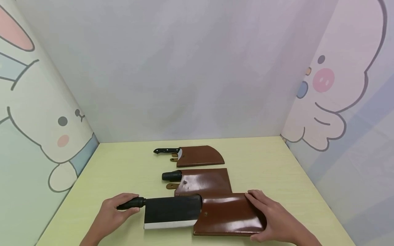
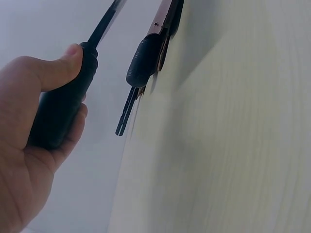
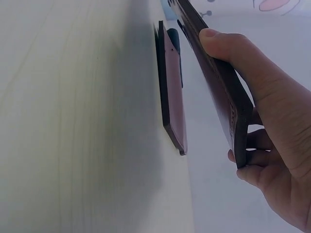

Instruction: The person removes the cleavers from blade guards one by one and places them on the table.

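My left hand (image 1: 112,213) holds the black handle (image 1: 132,203) of a cleaver, fingers and thumb wrapped round it in the left wrist view. The cleaver's broad dark blade (image 1: 172,210) has a bright edge along its bottom, and its right end meets the mouth of a glossy brown sheath (image 1: 229,215). At the sheath's closed right end, my right hand (image 1: 274,218) grips it, thumb on one long edge and fingers on the opposite one. Both cleaver and sheath are held above the table, as the right wrist view shows.
Behind them lies a second brown sheath (image 1: 206,181) with a black knife handle (image 1: 171,176) sticking out, partly overlapped by the held sheath. Farther back, a rounded brown sheath (image 1: 200,156) covers a knife with a riveted black handle (image 1: 166,150). Walls enclose the pale yellow table (image 1: 261,164).
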Motion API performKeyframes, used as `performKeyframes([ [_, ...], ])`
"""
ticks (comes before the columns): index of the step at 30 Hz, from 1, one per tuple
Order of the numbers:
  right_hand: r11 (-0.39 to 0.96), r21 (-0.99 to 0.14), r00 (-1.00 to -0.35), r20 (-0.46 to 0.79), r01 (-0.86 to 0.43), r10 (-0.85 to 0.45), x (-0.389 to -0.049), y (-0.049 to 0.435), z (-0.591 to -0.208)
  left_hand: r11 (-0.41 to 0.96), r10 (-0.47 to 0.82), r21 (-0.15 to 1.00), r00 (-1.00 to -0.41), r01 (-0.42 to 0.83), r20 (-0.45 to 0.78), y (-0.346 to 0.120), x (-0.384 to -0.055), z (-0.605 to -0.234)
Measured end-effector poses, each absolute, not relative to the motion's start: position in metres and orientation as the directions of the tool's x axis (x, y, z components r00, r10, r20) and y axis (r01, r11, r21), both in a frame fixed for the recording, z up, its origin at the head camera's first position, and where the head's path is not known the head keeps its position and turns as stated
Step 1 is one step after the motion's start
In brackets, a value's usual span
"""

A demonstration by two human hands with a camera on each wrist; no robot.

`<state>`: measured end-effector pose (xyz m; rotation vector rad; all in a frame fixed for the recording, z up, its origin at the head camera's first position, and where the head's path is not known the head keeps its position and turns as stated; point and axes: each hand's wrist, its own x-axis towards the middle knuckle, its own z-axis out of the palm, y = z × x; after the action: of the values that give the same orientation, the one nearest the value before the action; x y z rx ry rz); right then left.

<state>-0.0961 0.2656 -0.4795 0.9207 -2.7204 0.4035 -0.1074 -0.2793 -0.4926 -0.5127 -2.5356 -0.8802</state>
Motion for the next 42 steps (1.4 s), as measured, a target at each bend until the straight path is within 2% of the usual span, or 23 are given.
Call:
performKeyframes([
  [10,0.760,-0.189,-0.774,0.301,-0.621,-0.557,-0.093,0.279,-0.483,0.735,0.206,0.507,-0.860,0.450,0.466,-0.293,-0.103,-0.496],
  [17,0.770,-0.243,-0.806,0.228,-0.591,-0.547,-0.089,0.289,-0.485,0.729,0.207,0.516,-0.864,0.449,0.459,-0.301,-0.099,-0.502],
  [32,0.806,-0.313,-0.863,0.141,-0.503,-0.485,-0.083,0.300,-0.493,0.724,0.186,0.579,-0.914,0.376,0.361,-0.316,-0.094,-0.518],
  [42,0.814,-0.310,-0.870,0.136,-0.491,-0.474,-0.083,0.301,-0.499,0.736,0.184,0.588,-0.934,0.337,0.306,-0.320,-0.094,-0.522],
])
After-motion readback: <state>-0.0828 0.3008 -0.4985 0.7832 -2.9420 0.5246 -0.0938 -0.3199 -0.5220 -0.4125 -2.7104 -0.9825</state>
